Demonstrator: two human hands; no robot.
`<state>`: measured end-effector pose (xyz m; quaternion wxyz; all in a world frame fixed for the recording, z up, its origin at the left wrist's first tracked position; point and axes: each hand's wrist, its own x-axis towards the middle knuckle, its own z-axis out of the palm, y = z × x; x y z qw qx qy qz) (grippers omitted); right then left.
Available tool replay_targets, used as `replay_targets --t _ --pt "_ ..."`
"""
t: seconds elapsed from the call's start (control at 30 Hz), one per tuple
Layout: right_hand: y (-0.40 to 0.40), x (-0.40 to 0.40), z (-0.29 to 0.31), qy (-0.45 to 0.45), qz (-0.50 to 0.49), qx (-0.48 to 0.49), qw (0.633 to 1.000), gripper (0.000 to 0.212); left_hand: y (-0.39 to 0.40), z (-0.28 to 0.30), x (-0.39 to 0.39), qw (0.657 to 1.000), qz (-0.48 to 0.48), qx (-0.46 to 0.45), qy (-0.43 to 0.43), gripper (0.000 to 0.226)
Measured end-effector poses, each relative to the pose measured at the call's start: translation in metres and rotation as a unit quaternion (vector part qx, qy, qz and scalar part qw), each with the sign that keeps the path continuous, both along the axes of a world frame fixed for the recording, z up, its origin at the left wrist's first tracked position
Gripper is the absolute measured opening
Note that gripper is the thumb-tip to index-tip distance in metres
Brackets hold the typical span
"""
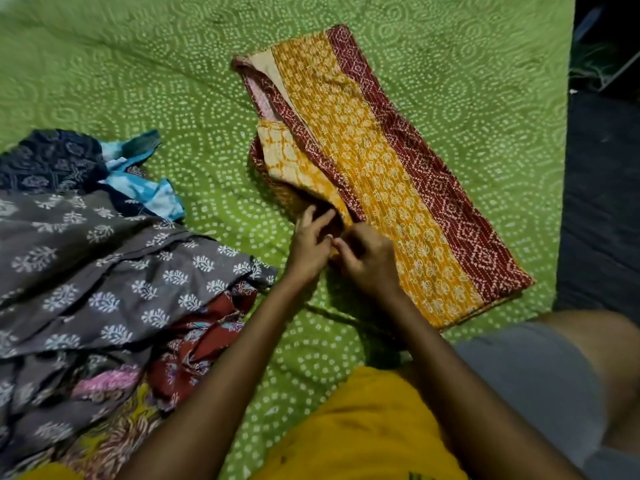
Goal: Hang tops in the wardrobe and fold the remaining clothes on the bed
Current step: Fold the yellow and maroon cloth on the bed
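Observation:
A yellow and maroon printed garment lies folded lengthwise on the green bed cover, running from the upper middle toward the lower right. Its sleeve part is tucked along the left side. Both my hands meet at the garment's near left edge. My left hand has its fingers curled on the dark fold of cloth there. My right hand pinches the same edge beside it. What lies under the fingers is hidden.
A heap of unfolded clothes sits at the left: a grey floral piece on top, a navy printed one, a light blue one, and a red one. The bed's right edge borders a dark floor.

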<state>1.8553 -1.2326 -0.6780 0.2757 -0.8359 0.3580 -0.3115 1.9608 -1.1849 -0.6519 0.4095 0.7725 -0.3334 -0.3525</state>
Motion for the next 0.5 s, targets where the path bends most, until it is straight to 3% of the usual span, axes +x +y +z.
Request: replay_targets --t 0.03,0.1,0.17,0.23,0.3,0.4,0.5 --pt "0.005 0.002 -0.001 0.06 0.037 -0.007 0.997 0.021 -0.001 -0.001 0.003 1.0 -0.028 0.01 0.001 0.047" --pt "0.004 0.006 -0.005 0.155 0.021 0.013 0.988 0.038 -0.002 -0.003 0.01 0.997 -0.051 0.036 -0.051 0.048" --pt "-0.007 0.009 -0.003 0.141 -0.036 0.063 0.987 0.032 0.0 -0.009 0.015 0.992 0.007 0.024 -0.125 0.046" --pt "-0.018 0.008 0.002 0.072 -0.096 0.153 0.981 0.015 0.006 -0.007 0.017 0.986 0.114 0.034 -0.114 0.039" --pt "-0.022 0.005 0.005 -0.024 -0.136 0.279 0.95 0.015 0.01 -0.004 0.019 0.985 0.154 0.068 -0.027 0.035" --pt "-0.022 -0.003 0.009 -0.123 -0.141 0.387 0.903 0.023 0.005 0.008 0.017 0.96 0.137 0.093 0.224 0.03" --pt "-0.029 -0.009 0.015 -0.201 -0.132 0.476 0.846 0.021 -0.005 0.017 0.01 0.938 0.09 0.134 0.306 0.032"
